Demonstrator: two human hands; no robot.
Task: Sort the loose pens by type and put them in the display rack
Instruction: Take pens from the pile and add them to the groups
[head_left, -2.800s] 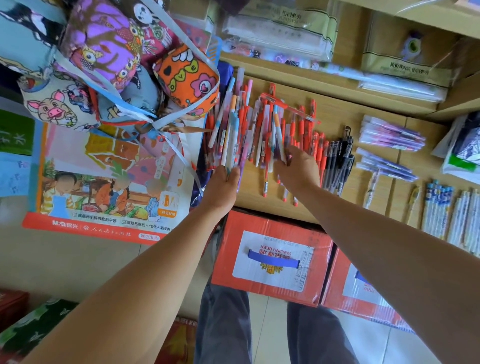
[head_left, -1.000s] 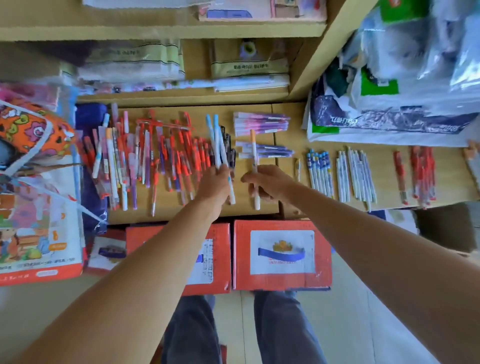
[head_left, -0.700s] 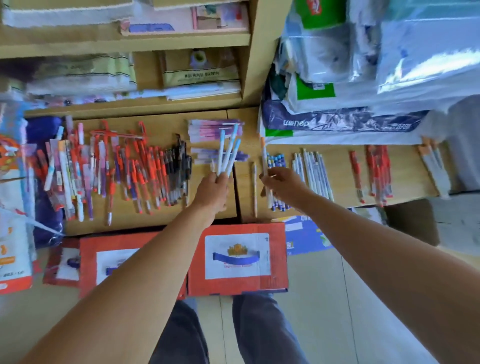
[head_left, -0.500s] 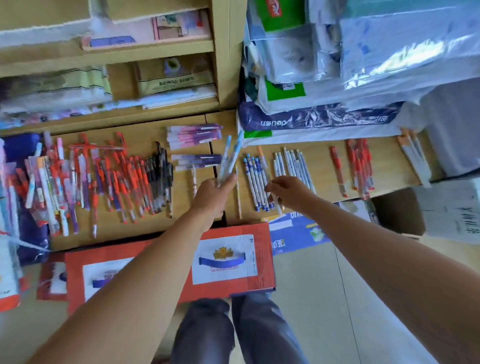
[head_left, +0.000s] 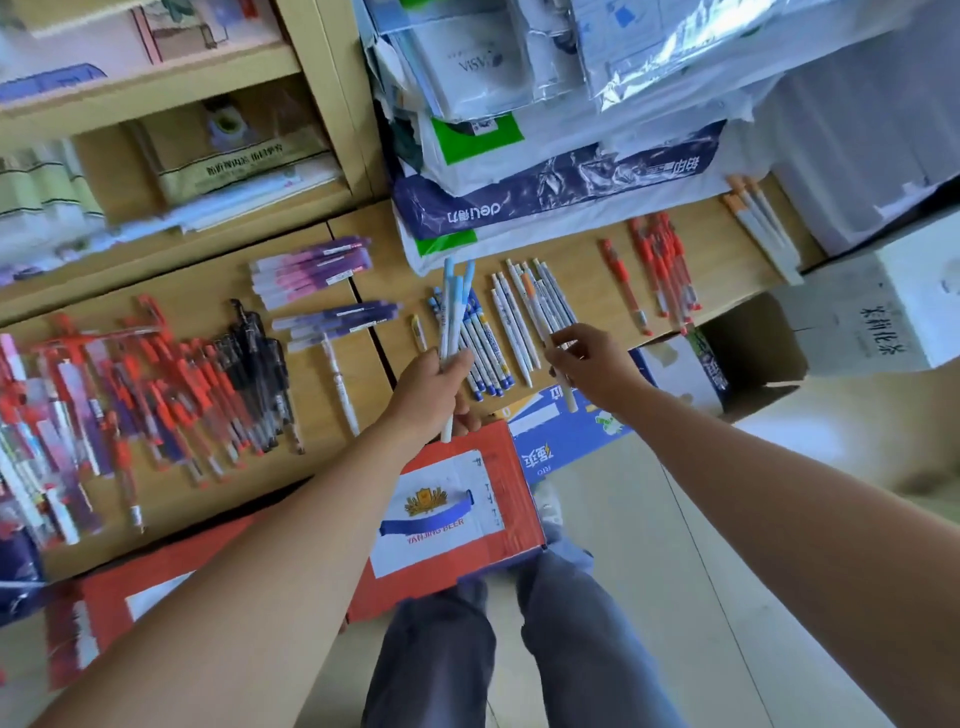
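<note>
Gripping a bunch of blue pens (head_left: 453, 306) in the left hand (head_left: 434, 382), pinching one orange-tipped pen (head_left: 535, 306) in the right hand (head_left: 589, 364), hovering over the sorted rows (head_left: 511, 327) at 12 o'clock on the tabletop (head_left: 587, 275), probably matching types.

The shelf (head_left: 592, 280) was pale wood, smooth, with a dull sheen. The blue pens (head_left: 453, 306) looked like smooth plastic with matt barrels, and so did the orange-tipped pen (head_left: 540, 317). The red pens (head_left: 662, 265) seemed a glossier plastic. The navy bag (head_left: 571, 187) was shiny, crinkled plastic, and the film (head_left: 675, 57) above it glared silver. The red box (head_left: 511, 483) was matt cardboard with a paper label (head_left: 436, 514). The floor (head_left: 649, 545) looked smooth and faintly shiny, and the trousers (head_left: 571, 649) were soft, matt cloth.
</note>
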